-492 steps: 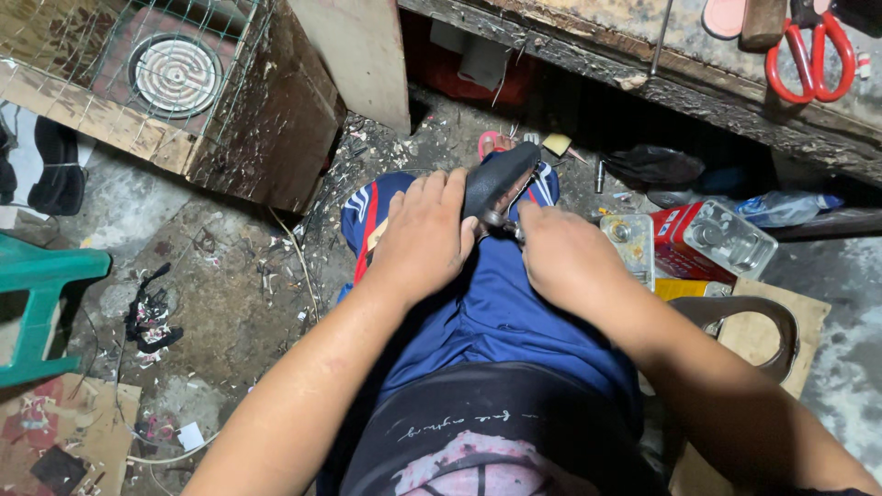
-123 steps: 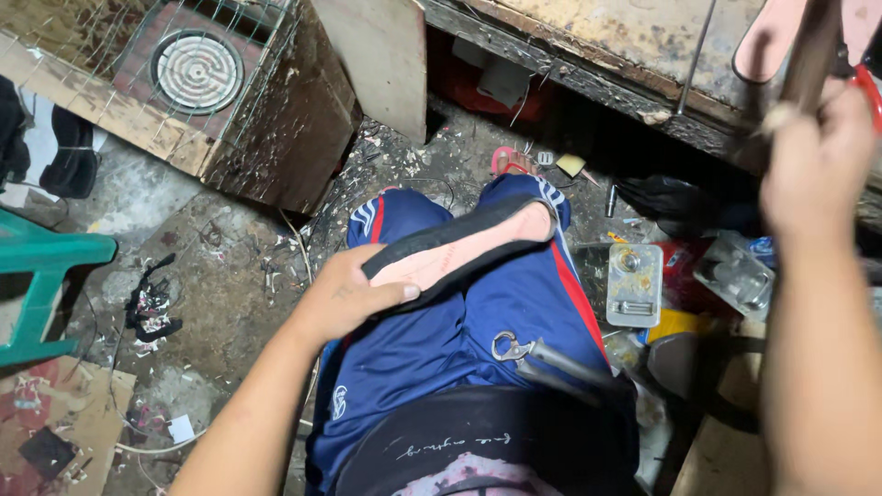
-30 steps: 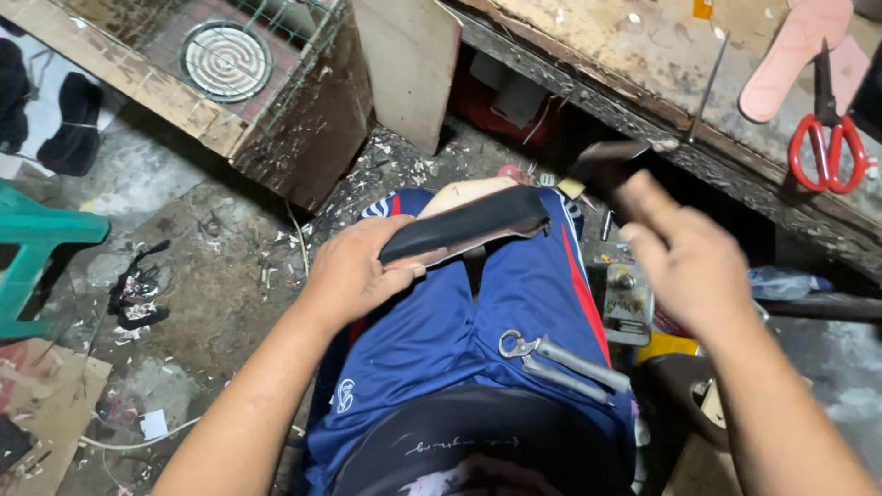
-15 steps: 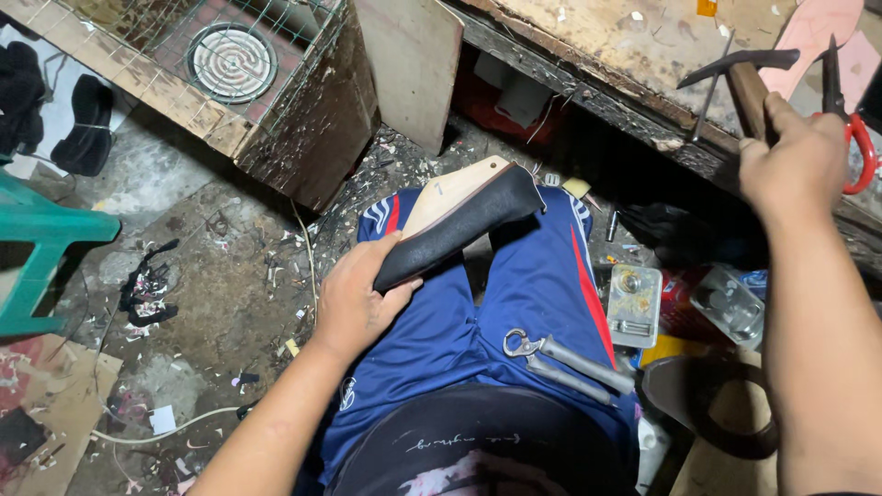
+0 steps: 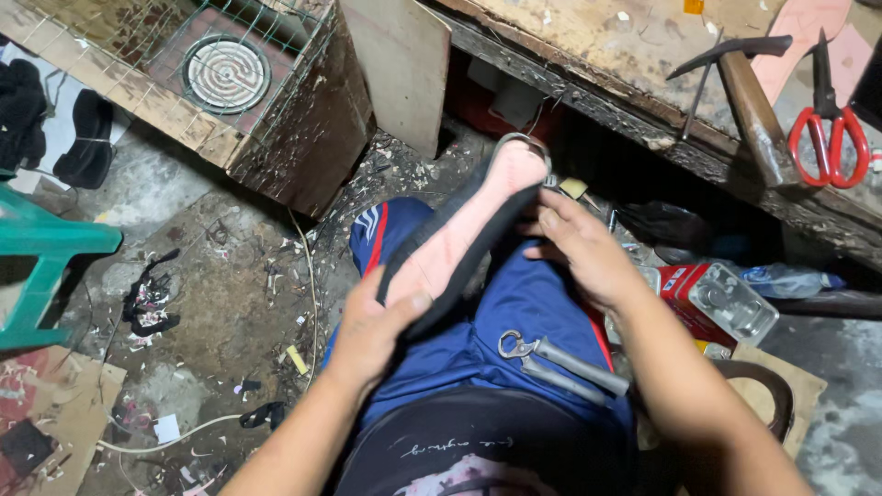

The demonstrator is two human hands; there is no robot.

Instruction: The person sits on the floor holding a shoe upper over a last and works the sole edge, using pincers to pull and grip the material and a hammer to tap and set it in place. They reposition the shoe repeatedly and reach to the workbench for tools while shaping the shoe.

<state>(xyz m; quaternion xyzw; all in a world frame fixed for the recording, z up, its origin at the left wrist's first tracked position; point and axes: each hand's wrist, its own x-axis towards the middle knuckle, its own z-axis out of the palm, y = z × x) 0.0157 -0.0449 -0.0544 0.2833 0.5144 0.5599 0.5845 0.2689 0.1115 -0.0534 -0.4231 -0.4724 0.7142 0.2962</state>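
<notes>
A shoe upper on a last (image 5: 464, 239), black-edged with a pinkish sole side facing up, lies across my lap above blue shorts. My left hand (image 5: 372, 331) grips its near end, thumb on the pink face. My right hand (image 5: 579, 253) holds its far side near the toe. Metal pincers (image 5: 560, 358) rest on my right thigh. A hammer (image 5: 749, 87) lies on the wooden bench at the upper right, apart from both hands.
Red-handled scissors (image 5: 827, 133) and a pink sole piece (image 5: 808, 28) lie on the worn bench (image 5: 597, 55). A wire-topped wooden box with an electric coil (image 5: 225, 73) stands at the upper left. A green stool (image 5: 41, 266), floor scraps, a red tin (image 5: 707, 294) and cardboard surround me.
My right hand has come down from the hammer on the bench and now grips the shoe. The shoe has turned so that its pink sole side faces up.
</notes>
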